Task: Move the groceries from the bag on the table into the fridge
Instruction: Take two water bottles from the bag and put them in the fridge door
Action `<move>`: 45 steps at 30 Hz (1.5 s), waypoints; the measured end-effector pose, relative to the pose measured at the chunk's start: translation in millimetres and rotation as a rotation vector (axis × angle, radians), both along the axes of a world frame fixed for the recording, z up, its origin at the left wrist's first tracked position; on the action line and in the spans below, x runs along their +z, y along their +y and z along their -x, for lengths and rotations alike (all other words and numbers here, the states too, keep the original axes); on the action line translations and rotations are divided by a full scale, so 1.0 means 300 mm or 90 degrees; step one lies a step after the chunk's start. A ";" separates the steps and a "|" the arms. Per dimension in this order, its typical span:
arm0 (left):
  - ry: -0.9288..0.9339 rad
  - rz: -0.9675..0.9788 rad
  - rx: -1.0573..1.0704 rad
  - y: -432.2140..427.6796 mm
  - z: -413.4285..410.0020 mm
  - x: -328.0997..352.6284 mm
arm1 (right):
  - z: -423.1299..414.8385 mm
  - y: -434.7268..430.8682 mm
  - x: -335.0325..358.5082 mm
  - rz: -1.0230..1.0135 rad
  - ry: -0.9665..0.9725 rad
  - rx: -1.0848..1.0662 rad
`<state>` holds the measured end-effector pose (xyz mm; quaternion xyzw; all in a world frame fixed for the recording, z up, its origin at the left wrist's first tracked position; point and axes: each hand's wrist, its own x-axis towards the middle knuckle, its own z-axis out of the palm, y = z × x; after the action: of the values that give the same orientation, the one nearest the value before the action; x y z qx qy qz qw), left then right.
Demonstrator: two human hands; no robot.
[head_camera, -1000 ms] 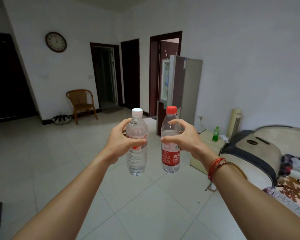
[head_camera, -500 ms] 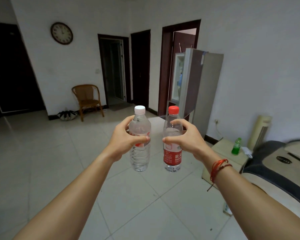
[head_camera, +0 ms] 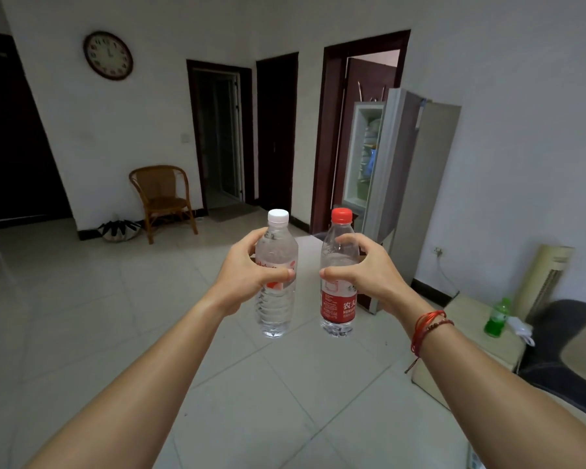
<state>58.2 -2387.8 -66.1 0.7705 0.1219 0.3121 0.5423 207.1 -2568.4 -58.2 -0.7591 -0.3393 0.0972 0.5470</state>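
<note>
Tiled floor (head_camera: 115, 316) lies open up to the fridge (head_camera: 416, 184), whose door stands open. Left hand (head_camera: 247, 275) curls its fingers (head_camera: 278, 274) round the white-cap bottle (head_camera: 274, 313); right hand (head_camera: 369, 275) grips the red-cap bottle (head_camera: 338, 306). Both bottles are upright in mid-air, near but apart. Chair (head_camera: 161, 198) stands well left.

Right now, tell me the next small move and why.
Probably step forward toward the tall grey fridge: its door stands open but out of reach, and both hands are full, the left hand gripping the white-capped clear plastic bottle, the right hand the red-capped, red-labelled bottle.
</note>
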 end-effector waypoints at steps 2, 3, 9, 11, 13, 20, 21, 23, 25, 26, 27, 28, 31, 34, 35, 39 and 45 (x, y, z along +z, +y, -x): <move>0.003 -0.010 -0.008 0.119 -0.099 0.010 | -0.092 0.109 0.004 0.006 0.002 -0.005; 0.002 -0.009 -0.009 0.175 -0.147 0.015 | -0.136 0.162 0.005 0.008 0.001 -0.008; 0.011 0.003 -0.022 0.446 -0.415 0.009 | -0.384 0.411 0.007 -0.002 0.006 -0.030; 0.009 0.005 -0.019 0.518 -0.497 0.005 | -0.470 0.483 0.007 -0.007 0.007 -0.031; 0.003 0.016 -0.019 0.593 -0.587 -0.001 | -0.562 0.557 0.004 -0.008 0.009 -0.036; 0.005 0.022 -0.013 0.831 -0.941 -0.037 | -0.919 0.800 -0.049 -0.015 0.022 -0.048; 0.005 0.023 -0.013 0.864 -1.002 -0.041 | -0.980 0.838 -0.053 -0.016 0.023 -0.048; 0.011 0.021 -0.014 0.931 -1.129 -0.042 | -1.109 0.911 -0.062 -0.013 0.023 -0.048; 0.016 0.019 -0.011 1.001 -1.257 -0.032 | -1.243 0.986 -0.061 -0.013 0.025 -0.046; 0.015 0.019 -0.008 1.037 -1.318 -0.025 | -1.310 1.024 -0.058 -0.015 0.026 -0.046; 0.011 0.019 -0.007 1.073 -1.377 -0.017 | -1.374 1.061 -0.055 -0.018 0.024 -0.045; 0.005 0.019 -0.006 1.107 -1.433 -0.013 | -1.432 1.096 -0.051 -0.019 0.022 -0.041; 0.003 0.026 0.004 1.202 -1.581 -0.002 | -1.583 1.187 -0.043 -0.017 0.032 -0.033; 0.004 0.030 0.008 1.301 -1.724 -0.002 | -1.728 1.281 -0.038 -0.012 0.040 -0.025; 0.005 0.030 0.009 1.335 -1.770 -0.003 | -1.777 1.317 -0.040 -0.012 0.041 -0.023; 0.009 0.033 0.015 1.472 -1.937 -0.021 | -1.953 1.458 -0.071 -0.006 0.055 -0.018; 0.012 0.023 0.011 1.739 -2.186 -0.084 | -2.211 1.721 -0.127 -0.006 0.068 -0.029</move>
<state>713.9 -1866.1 -91.2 0.7627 0.1390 0.3068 0.5522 870.5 -2052.0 -96.4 -0.7575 -0.2930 0.1233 0.5701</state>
